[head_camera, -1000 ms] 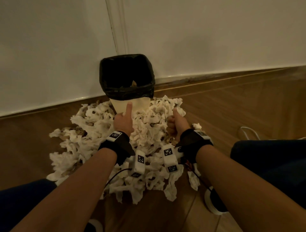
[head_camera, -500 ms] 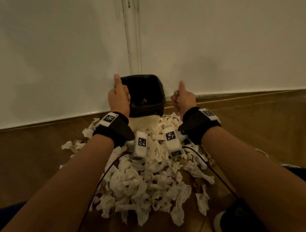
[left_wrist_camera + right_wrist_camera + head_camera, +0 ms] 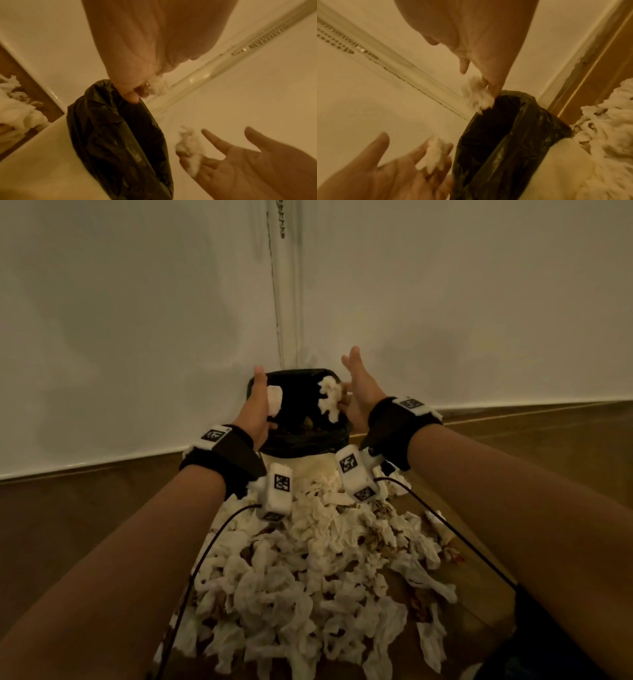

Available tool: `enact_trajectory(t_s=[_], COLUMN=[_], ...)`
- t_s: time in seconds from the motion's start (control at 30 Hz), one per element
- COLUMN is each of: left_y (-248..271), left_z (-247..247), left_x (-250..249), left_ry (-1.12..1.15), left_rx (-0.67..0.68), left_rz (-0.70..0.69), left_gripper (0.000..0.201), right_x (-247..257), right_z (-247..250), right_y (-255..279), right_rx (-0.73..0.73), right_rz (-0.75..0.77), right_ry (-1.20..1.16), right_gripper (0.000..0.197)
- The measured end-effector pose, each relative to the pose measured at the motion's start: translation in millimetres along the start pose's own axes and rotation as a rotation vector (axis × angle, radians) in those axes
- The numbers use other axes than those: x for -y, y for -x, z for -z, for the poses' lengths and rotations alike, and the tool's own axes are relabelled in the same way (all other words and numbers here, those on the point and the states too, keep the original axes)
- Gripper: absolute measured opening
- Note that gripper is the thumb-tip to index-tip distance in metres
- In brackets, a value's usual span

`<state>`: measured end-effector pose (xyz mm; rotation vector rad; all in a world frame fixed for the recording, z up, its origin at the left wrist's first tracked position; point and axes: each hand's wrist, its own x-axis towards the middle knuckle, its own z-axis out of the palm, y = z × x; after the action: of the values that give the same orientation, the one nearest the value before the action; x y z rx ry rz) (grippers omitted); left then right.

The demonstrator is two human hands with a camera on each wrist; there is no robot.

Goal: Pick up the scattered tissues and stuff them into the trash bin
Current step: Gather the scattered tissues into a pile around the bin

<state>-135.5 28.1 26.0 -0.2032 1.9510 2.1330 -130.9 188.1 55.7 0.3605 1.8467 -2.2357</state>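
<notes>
- Since half a second earlier, both hands have gone from thumbs-up fists beside the trash bin (image 3: 297,419) to spread palms above its mouth, each with a tissue at its fingers
- Left hand (image 3: 257,405) sits over the bin's left rim, fingers straight and relaxed; a small white tissue (image 3: 274,405) lies against its fingertips, and I cannot tell whether it is pinched or already falling
- Right hand (image 3: 359,392) hovers over the bin's right rim, fingers fanned wide; a crumpled tissue (image 3: 328,399) hangs just beside its lower fingers, blurred in the right wrist view, so it looks released rather than gripped
- Both tissues are above the black liner's (image 3: 120,135) opening, not yet down inside the bin
- Step in hand, as I judge it: dropping one small load from each hand into the bin
- Most of the task is left: the big heap of scattered tissues (image 3: 308,583) lies on the wooden floor (image 3: 68,508) in front of the bin, reaching its base
- Next move calls for lowering the hands to the heap nearest the bin, gathering larger bunches, and pressing them down past the liner's rim so light pieces do not drift out
- Bin stands against the white wall (image 3: 137,320), so reaching from the front is the open approach
</notes>
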Motion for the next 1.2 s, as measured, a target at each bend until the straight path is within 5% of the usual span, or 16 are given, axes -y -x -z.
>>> enact_trajectory(t_s=[0.1,0.17,0.33,0.43,0.8,1.0,1.2], left_y=[2,-1,7,23,61,79,79], left_z=[3,5,0,-16,-52,-56,-48], left_x=[2,8,40,67,178,209,233], left_ry=[0.036,-0.043,-0.267,-0.358,-1.216,-1.481,-1.483], left_rx=[0.032,-0.059,-0.300,-0.196,0.428,0.417,0.418], left_rz=[-0.005,-0.041,-0.408,-0.515,-0.133,-0.120,0.043], left_gripper=[0.066,0.065,0.035,0.028,0.025,0.024,0.044], right_x=[-1,-9,-54,-91,-204,-222,-243], right_z=[4,11,50,72,128,135,125], right_y=[6,10,7,19,56,64,64], right_rx=[0.056,0.009,-0.306,-0.364,-0.394,-0.233,0.046], right_rz=[-0.017,0.015,0.035,0.009,-0.239,-0.198,-0.252], right_ry=[-0.015,-0.001,0.118,0.241,0.784,1.041,1.317], right_gripper=[0.073,0.065,0.053,0.044,0.024,0.025,0.055])
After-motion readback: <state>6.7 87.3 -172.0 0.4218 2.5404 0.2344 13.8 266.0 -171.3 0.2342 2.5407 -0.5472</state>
